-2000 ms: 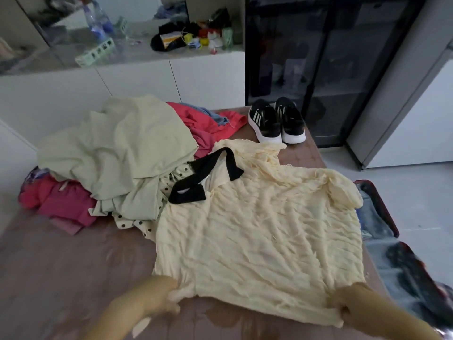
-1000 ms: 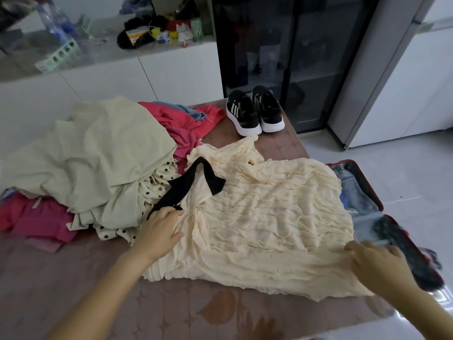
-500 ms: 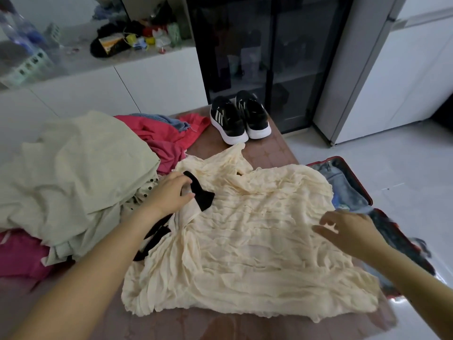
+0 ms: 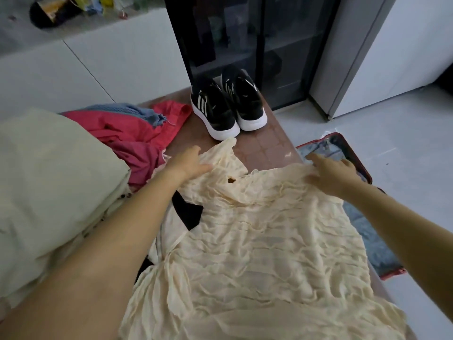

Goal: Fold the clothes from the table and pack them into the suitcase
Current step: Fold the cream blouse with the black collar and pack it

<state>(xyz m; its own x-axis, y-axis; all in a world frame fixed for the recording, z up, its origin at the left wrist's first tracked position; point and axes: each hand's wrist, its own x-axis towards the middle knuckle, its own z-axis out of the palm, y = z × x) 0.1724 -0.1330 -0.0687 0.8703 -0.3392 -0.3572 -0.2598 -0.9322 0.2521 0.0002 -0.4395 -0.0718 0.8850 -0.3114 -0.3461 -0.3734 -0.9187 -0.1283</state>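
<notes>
Cream blouse [image 4: 257, 241] under flat, spread right hand [image 4: 328, 174]; grip of left hand [image 4: 188, 163] unclear; slack hem, lower right, may slide off table [image 4: 264, 148]

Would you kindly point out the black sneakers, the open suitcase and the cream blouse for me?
black sneakers [image 4: 215, 111], head view, upper of the striped shoe.
suitcase [image 4: 392, 273], head view, red rim at its near corner.
cream blouse [image 4: 257, 241], head view, middle of its crinkled body.
</notes>
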